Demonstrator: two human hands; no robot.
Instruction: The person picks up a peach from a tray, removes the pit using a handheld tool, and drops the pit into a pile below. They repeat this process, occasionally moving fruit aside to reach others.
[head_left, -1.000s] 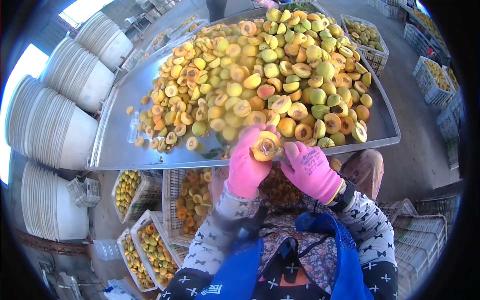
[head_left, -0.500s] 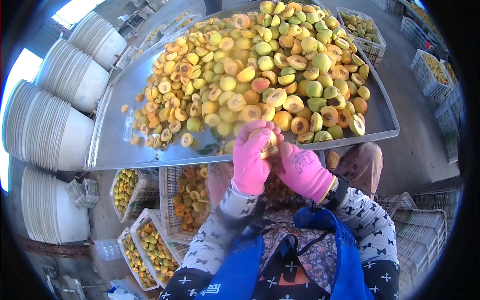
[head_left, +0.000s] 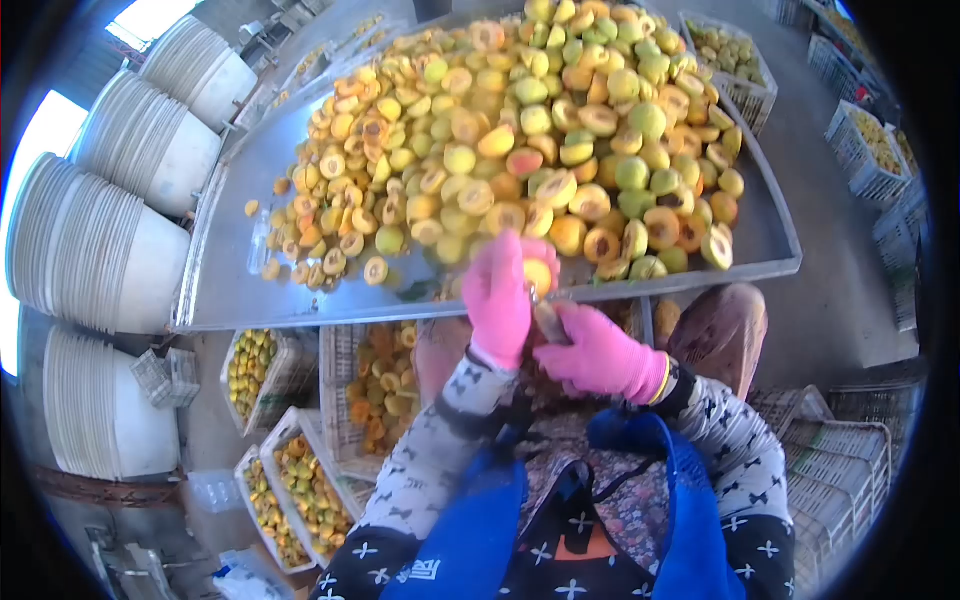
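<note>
My left hand, in a pink glove, is closed around a halved yellow peach above the near edge of the metal table. My right hand, gloved the same way, grips a small pitting tool with a thick brownish handle. Its thin metal end points up at the lower side of the peach half; blur hides whether they touch. Just beyond my hands, a big heap of peaches, many cut in half with cavities or stones showing, covers much of the metal table.
Below the table's edge stands a crate of peach pieces by my legs. More fruit-filled crates sit at lower left. Stacked white tubs line the left side. Plastic crates are stacked at right, with another full crate behind the table.
My right hand has drawn down and away from my left, bringing the tool's handle into view. The peach half in my left hand now shows its yellow face.
</note>
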